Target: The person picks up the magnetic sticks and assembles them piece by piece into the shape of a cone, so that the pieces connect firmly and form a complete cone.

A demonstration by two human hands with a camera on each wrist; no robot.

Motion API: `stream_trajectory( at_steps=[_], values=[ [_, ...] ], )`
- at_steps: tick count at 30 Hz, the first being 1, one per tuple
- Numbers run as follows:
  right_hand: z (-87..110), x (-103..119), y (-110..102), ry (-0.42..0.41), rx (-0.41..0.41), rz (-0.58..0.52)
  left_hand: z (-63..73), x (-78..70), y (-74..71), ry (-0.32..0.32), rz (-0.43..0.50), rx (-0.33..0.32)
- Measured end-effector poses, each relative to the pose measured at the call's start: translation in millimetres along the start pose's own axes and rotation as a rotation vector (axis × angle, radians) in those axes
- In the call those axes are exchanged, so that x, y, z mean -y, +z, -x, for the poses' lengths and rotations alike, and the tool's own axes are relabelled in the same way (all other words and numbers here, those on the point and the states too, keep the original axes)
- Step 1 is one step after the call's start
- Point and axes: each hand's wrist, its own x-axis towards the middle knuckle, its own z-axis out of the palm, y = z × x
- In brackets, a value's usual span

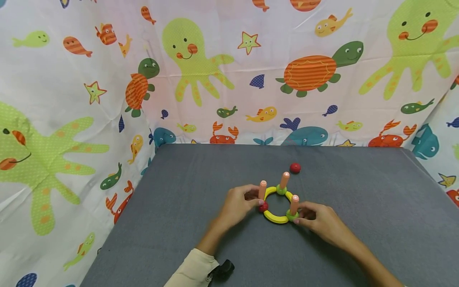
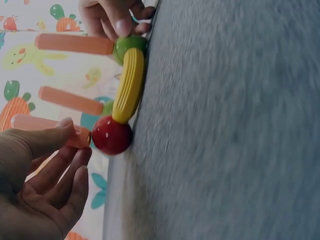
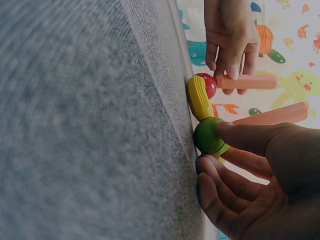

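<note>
A ring of yellow curved pieces [image 1: 276,218] joined by balls lies on the grey surface. My left hand [image 1: 236,205] pinches a peach-coloured stick [image 2: 37,123] near its lower end. That end is right at the red ball [image 2: 112,135] of the ring; whether it sits in the ball I cannot tell. On the other side, my right hand [image 1: 322,223] grips the near green ball [image 3: 209,136] between thumb and fingers. A second stick [image 1: 295,204] stands up from that ball. At the back of the ring, a third stick [image 1: 285,180] rises from another green ball [image 1: 281,190].
A loose red ball [image 1: 295,168] lies behind the ring on the grey tabletop [image 1: 201,171]. A curtain [image 1: 215,79] printed with sea animals hangs behind and at the sides. Near the left sleeve [image 1: 195,267] there is a black strap-like object [image 1: 225,270] at the wrist.
</note>
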Motion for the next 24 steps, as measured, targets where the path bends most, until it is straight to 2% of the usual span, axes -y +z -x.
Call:
stream_trajectory(
  at_steps=[7,13,18,24],
  values=[
    [0.1,-1,0,-0.017,-0.002,-0.001,2.2,0.2,8.8,0.045,0.019,-0.018],
    [0.3,-1,0,-0.021,-0.008,0.000,3.4,2.5,10.9,0.031,0.042,-0.019],
    [0.4,-1,1,-0.024,-0.013,0.001,4.5,3.1,11.6,0.022,0.023,-0.021],
    [0.5,-2,-9,-0.069,0.027,-0.014,4.6,4.4,12.7,0.013,0.017,-0.019]
  ],
)
